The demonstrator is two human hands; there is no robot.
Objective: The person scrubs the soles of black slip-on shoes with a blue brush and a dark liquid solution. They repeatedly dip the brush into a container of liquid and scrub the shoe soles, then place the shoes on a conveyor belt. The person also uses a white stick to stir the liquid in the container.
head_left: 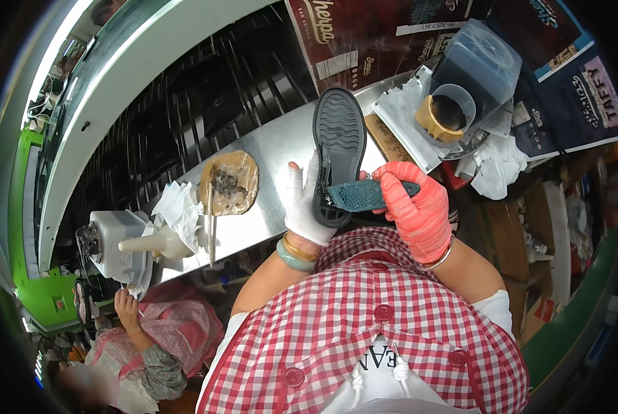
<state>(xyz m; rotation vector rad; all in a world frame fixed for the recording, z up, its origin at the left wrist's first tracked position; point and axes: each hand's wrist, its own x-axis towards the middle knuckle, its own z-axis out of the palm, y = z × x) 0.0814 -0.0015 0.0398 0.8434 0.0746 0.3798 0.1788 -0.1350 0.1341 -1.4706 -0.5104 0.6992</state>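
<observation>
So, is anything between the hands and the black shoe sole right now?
Nothing visible. The white-gloved left hand grips the black rubber shoe sole directly, and the red-gloved right hand presses a teal textured brush-like tool against its heel end.

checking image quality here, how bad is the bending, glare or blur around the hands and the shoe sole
Head view: strong fisheye, the metal bench and conveyor rail curve, with black vignette at the corners. Glare sits on the bench and the white rail at upper left. The left hand, right hand and black shoe sole are sharp at centre; the co-worker at lower left is soft and dim.
</observation>
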